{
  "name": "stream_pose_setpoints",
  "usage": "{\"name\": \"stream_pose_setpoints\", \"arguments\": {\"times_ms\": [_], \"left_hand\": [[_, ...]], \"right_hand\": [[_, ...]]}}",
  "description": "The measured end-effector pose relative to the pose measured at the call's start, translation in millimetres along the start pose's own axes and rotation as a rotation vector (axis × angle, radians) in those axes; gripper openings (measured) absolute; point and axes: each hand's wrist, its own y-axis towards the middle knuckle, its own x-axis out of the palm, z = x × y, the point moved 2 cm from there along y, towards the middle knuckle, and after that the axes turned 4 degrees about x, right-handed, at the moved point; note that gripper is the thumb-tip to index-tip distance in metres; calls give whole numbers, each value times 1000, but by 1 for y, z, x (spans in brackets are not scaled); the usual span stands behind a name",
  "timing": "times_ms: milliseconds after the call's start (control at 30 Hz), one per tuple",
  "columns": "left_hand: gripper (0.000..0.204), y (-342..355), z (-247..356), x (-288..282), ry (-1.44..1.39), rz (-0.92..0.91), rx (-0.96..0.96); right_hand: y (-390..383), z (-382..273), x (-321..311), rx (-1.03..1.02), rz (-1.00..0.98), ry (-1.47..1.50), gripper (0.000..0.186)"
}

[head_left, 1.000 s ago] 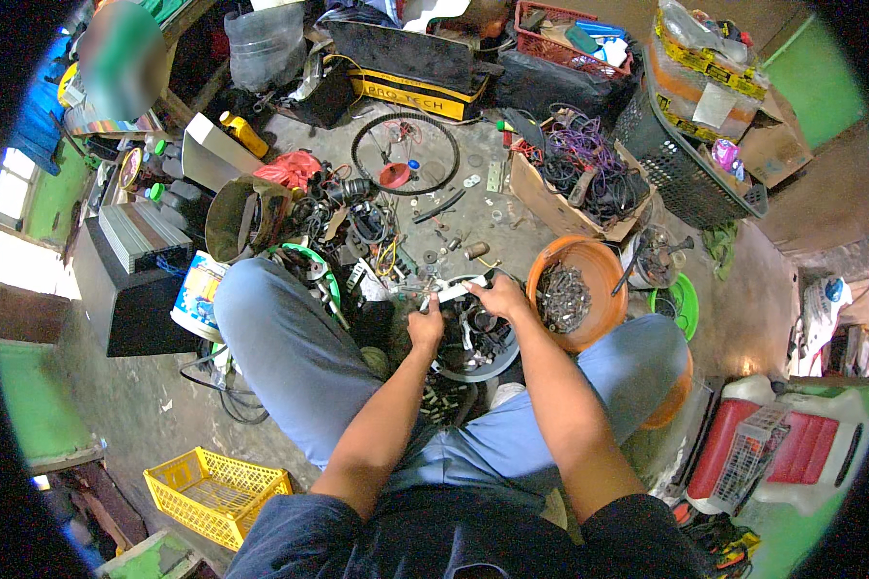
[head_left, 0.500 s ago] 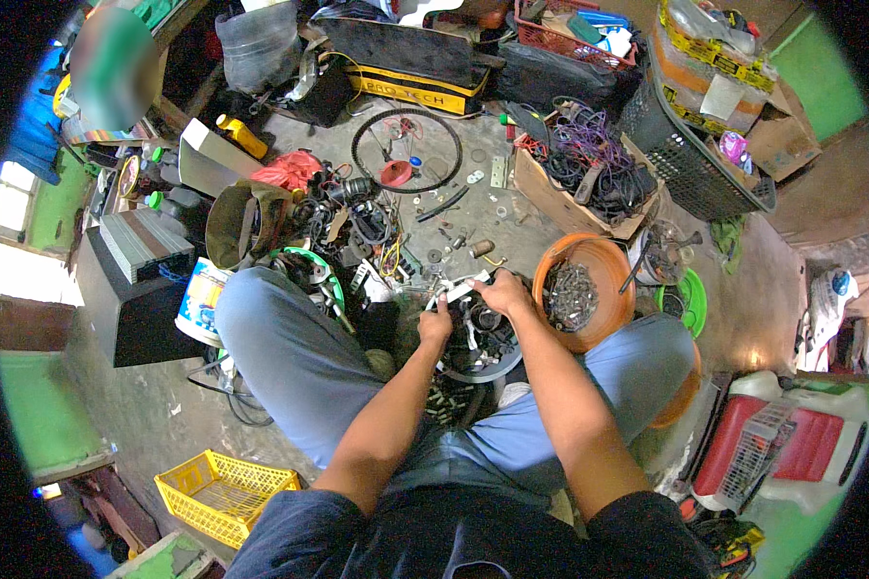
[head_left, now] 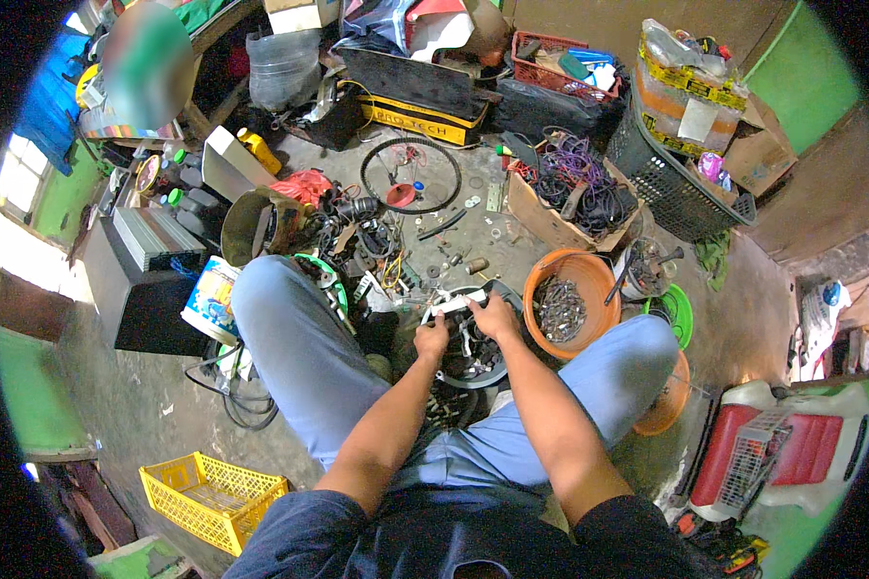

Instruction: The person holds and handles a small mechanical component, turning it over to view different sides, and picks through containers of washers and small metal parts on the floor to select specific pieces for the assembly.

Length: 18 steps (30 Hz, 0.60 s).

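Note:
Between my two hands is a pale, flat, bar-shaped piece (head_left: pixel 457 304); its exact kind is too small to make out. My left hand (head_left: pixel 433 335) is closed on its left end, thumb up. At the other end my right hand (head_left: pixel 495 317) grips it as well. Just below them stands a round grey tub (head_left: pixel 514 311) with dark and silvery metal parts inside, set between my bent legs. To the right of my right hand, an orange basin (head_left: pixel 603 314) is tilted toward me and holds many small metal pieces (head_left: pixel 560 307).
Small loose parts and a bicycle-type tyre (head_left: pixel 457 179) lie on the floor ahead. A cardboard box of tangled wires (head_left: pixel 589 188) stands beyond the basin. Left are a white-and-blue bucket (head_left: pixel 210 299) and a black cabinet (head_left: pixel 145 299); a yellow crate (head_left: pixel 212 502) sits behind, lower left.
Both hands still hold the pale piece, which has turned slightly closer to level. The whole view has shifted a little with my head.

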Motion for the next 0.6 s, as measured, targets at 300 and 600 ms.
{"name": "stream_pose_setpoints", "arguments": {"times_ms": [300, 600], "left_hand": [[49, -3, -9, -12, -74, 167, 85], [37, -16, 16, -42, -274, 460, 128]], "right_hand": [[-3, 10, -4, -127, 159, -2, 48], [29, 11, -16, -228, 289, 330, 37]]}}
